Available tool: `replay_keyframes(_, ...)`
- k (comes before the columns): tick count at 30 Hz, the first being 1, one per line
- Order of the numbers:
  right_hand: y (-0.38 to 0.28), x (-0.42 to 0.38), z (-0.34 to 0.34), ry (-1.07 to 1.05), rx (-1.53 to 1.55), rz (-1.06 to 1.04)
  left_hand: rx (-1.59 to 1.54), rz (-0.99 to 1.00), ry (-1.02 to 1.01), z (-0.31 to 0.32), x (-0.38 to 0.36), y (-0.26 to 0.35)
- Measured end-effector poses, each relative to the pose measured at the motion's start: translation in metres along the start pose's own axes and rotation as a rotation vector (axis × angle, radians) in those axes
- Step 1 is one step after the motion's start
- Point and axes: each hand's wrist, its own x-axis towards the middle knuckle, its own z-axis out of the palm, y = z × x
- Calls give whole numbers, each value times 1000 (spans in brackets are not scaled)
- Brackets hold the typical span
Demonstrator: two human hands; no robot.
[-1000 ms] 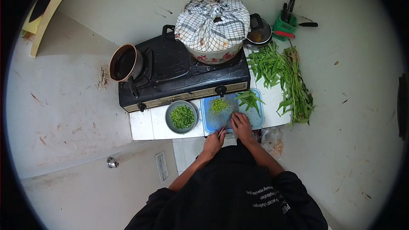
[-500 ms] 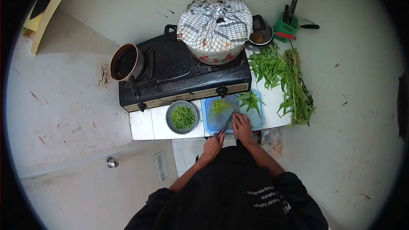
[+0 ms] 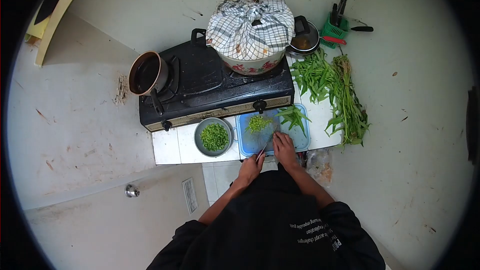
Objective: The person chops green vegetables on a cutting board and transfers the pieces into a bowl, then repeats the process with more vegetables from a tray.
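Note:
My left hand [image 3: 250, 169] is closed round the handle of a knife [image 3: 263, 150], its blade angled over a blue cutting board [image 3: 245, 146]. Bent fingers of my right hand [image 3: 284, 148] press on greens at the board's middle; the held part is mostly hidden under them. Chopped greens [image 3: 257, 123] lie in a small pile on the board's left half. Long green leaves [image 3: 294, 117] rest at its upper right, beyond my right hand. To the left stands a grey bowl [image 3: 198, 147] with chopped greens in it.
Behind the board is a black stove [image 3: 200, 87] bearing a saucepan [image 3: 149, 73] and a large cloth-covered pot [image 3: 252, 65]. Bunches of leafy greens [image 3: 350, 101] lie on the right. A green basket [image 3: 335, 31] of utensils and a lidded pan [image 3: 305, 44] stand at the back.
The knife blade has drawn back toward me, away from the fingertips of my right hand. My right hand stays almost in place.

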Motion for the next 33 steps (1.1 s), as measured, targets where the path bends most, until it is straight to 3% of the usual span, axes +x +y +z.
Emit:
replay_keyframes(12, 0, -2, 4, -26, -26, 18, -8, 43, 60, 18, 22, 8)
replay_keyframes(21, -3, -4, 6, -5, -46, 41, 127, -71, 42, 7, -6, -5)
replay_keyframes(33, 1, -8, 5, -26, 29, 67, -68, 19, 1, 4, 1, -1)
